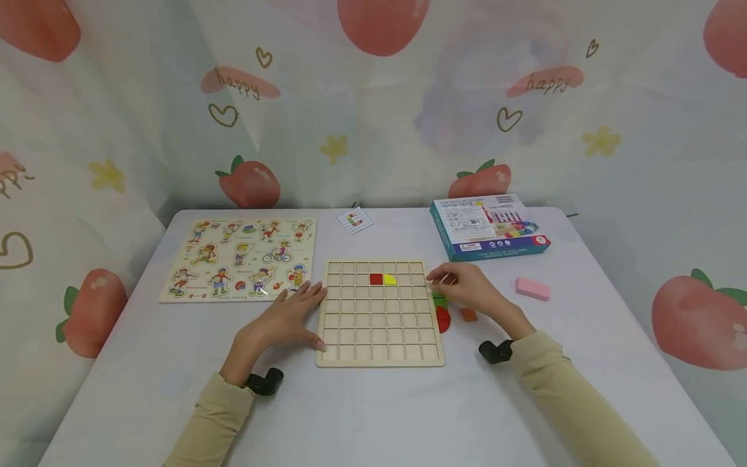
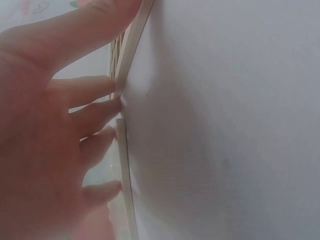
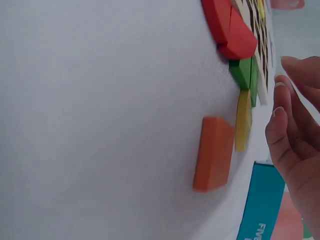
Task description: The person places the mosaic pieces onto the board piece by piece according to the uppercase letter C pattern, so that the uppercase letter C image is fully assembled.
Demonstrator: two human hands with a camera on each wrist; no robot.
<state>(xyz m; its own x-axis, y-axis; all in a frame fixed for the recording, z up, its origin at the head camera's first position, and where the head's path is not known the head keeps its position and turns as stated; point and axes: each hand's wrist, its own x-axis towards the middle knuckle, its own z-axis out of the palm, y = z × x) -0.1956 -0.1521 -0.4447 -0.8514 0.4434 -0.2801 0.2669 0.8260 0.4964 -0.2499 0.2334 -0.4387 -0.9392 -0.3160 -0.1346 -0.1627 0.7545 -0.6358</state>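
A wooden grid board (image 1: pixel 379 319) lies flat in the middle of the table. In an upper row of it sit a red square block (image 1: pixel 376 279) and a yellow rounded block (image 1: pixel 390 280), side by side. My left hand (image 1: pixel 286 319), fingers spread, touches the board's left edge with the thumb near its lower corner. Beside the upper right edge, my right hand (image 1: pixel 467 285) hovers with bent fingers and nothing visible between them. Under and near it lie red blocks (image 3: pixel 237 37), green blocks (image 3: pixel 242 72), a yellow block (image 3: pixel 244 120) and an orange block (image 3: pixel 214 155).
At the left is a picture puzzle board (image 1: pixel 236 259) with cartoon figures; left fingers are near its corner. A small pattern card (image 1: pixel 355 220) lies at the back. A blue and white box (image 1: pixel 487 227) stands back right, with a pink eraser-like block (image 1: pixel 532 288) in front.
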